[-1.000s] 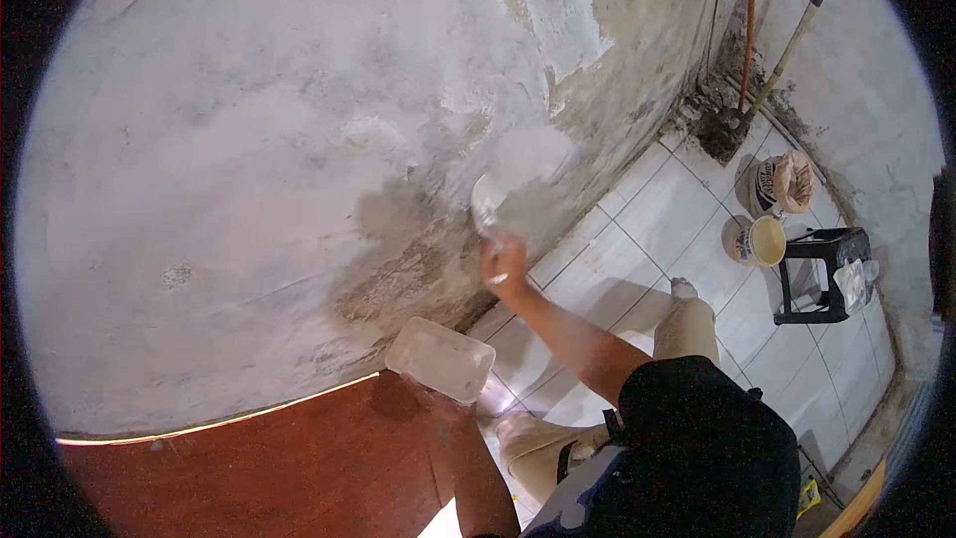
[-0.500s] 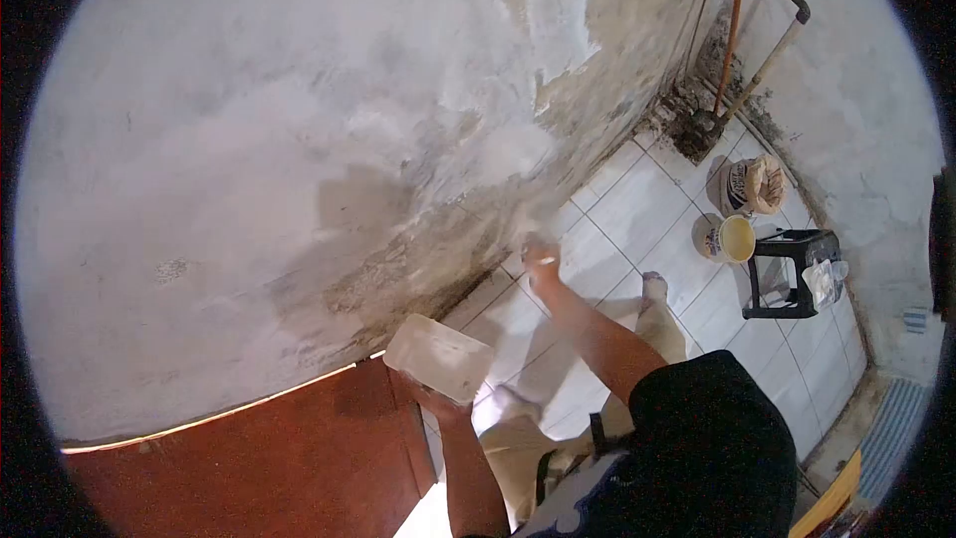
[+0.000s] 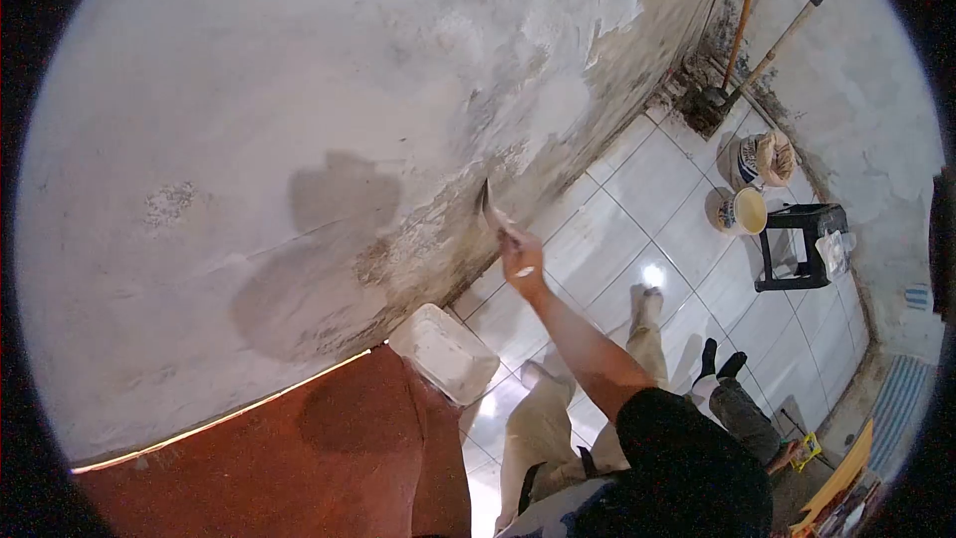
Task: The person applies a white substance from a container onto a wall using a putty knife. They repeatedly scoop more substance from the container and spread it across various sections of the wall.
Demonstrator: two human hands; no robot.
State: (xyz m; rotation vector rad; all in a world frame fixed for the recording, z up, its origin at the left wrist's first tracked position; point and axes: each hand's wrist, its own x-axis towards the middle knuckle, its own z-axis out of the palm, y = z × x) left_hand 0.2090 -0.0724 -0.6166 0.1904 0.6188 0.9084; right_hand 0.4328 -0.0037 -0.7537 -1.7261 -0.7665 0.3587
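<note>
My right hand (image 3: 522, 257) is closed around a putty knife (image 3: 487, 207). Its dark, pointed-looking blade is at the stained lower part of the wall (image 3: 428, 229); whether it touches cannot be made out. Peeling and patchy plaster surrounds that spot. At the lower left, my left hand (image 3: 430, 401) supports a whitish rectangular plastic tub (image 3: 445, 351), with most of its fingers hidden beneath it. Pale smears show inside the tub, which is close to the foot of the wall and the reddish-brown door (image 3: 289, 428).
On the tiled floor (image 3: 647, 179) stand a pale bucket (image 3: 742, 211), an open sack (image 3: 772, 159) and a black stool (image 3: 802, 239) with a plastic bag. Pipes (image 3: 772, 55) run in the corner. Another person's dark-socked feet (image 3: 719, 361) and hand with a yellow object (image 3: 807, 450) are at right.
My right hand has moved up and left along the wall, and the knife blade now shows clearly. The tub has tilted slightly. Another person has come into view at lower right.
</note>
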